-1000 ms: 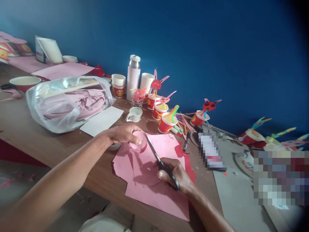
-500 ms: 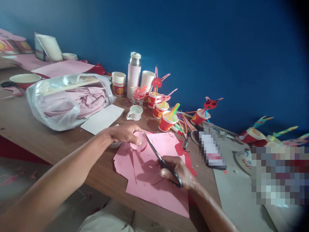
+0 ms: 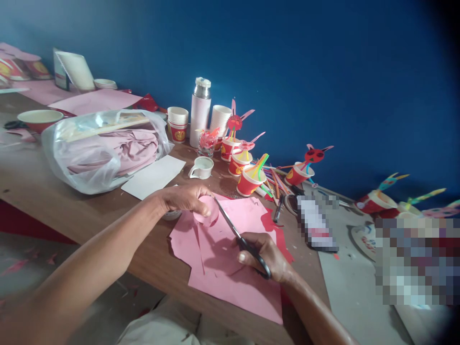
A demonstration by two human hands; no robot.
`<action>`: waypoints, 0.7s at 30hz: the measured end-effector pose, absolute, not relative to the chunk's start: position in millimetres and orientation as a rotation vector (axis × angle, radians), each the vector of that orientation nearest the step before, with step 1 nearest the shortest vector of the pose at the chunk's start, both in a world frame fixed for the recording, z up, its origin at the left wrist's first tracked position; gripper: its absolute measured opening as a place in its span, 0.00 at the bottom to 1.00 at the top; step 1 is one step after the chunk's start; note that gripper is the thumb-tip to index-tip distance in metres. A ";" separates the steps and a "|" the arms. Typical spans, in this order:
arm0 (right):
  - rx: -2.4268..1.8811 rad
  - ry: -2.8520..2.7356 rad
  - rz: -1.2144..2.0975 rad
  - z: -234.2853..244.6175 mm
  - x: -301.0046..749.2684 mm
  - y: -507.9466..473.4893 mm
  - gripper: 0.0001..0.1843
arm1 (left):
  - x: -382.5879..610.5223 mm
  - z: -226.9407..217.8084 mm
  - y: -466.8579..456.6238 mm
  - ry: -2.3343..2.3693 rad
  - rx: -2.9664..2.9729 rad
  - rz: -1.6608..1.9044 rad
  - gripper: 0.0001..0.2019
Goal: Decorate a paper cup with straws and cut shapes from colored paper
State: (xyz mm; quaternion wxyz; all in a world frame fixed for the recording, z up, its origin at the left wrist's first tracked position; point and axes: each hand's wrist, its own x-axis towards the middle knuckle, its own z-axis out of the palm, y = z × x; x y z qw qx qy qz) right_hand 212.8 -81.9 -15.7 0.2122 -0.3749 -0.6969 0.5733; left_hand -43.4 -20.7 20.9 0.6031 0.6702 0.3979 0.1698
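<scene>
A small round piece of pink paper [image 3: 210, 214] is pinched between the thumb and fingers of my left hand [image 3: 190, 199]. My right hand [image 3: 266, 254] is closed round the black handles of a pair of scissors [image 3: 230, 223]. The blades look nearly closed and lie along the right edge of the round piece, their tips close to my left fingertips. Beneath both hands, larger pink paper sheets [image 3: 237, 292] lie on the table, with red paper [image 3: 285, 247] showing from under their right side.
Left of my hands is a clear plastic bag [image 3: 89, 167] of pink material beside a white card [image 3: 154, 177]. Behind stand a white cup [image 3: 201, 168], a flask [image 3: 200, 117], and several red paper cups [image 3: 250, 182] with straws and paper faces. A marker [image 3: 278, 208] lies to the right.
Almost nothing differs. Both hands, the scissors and the round pink piece keep their places; the whole view has shifted very slightly.
</scene>
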 end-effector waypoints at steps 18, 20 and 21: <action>-1.072 -1.945 1.541 -18.2 215.9 -80.3 0.21 | -45.5 20.8 -22.6 1.153 1.515 0.442 0.10; -1.087 -1.937 1.495 -20.8 217.2 -78.7 0.23 | -45.4 19.6 -23.0 1.165 1.487 0.468 0.08; -1.095 -1.923 1.479 -22.2 217.8 -77.9 0.23 | -45.1 19.1 -23.2 1.166 1.474 0.474 0.06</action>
